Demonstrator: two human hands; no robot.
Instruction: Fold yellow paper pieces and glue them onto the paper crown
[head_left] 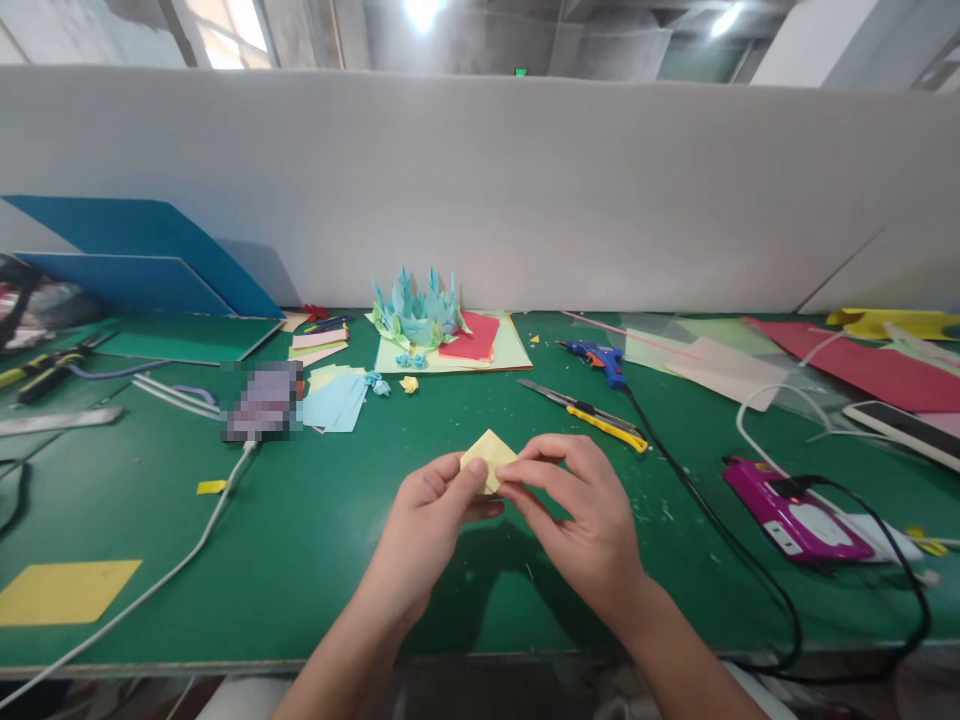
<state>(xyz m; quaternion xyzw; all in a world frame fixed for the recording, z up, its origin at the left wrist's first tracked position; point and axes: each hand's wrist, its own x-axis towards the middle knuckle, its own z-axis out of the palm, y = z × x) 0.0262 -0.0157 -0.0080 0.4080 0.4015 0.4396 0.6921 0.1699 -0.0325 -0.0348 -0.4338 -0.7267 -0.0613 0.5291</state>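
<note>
A small piece of folded yellow paper (488,449) is held between both hands above the green table, one corner pointing away from me. My left hand (435,505) grips its left side, with the thumb lying flat on top and fingers underneath. On the right edge, my right hand (581,505) pinches the paper between thumb and fingertips. Beyond the hands lies a yellow-handled utility knife (600,420) with its blade out. A small yellow folded paper piece (409,384) and blue ones (379,384) rest farther back.
A blue-green paper model (416,310) stands on stacked sheets at the back. Right of it is a blue glue gun (600,362), its black cord running forward. A purple power strip (799,512) lies at right. Yellow paper (67,592) and a white cable (202,540) are at left.
</note>
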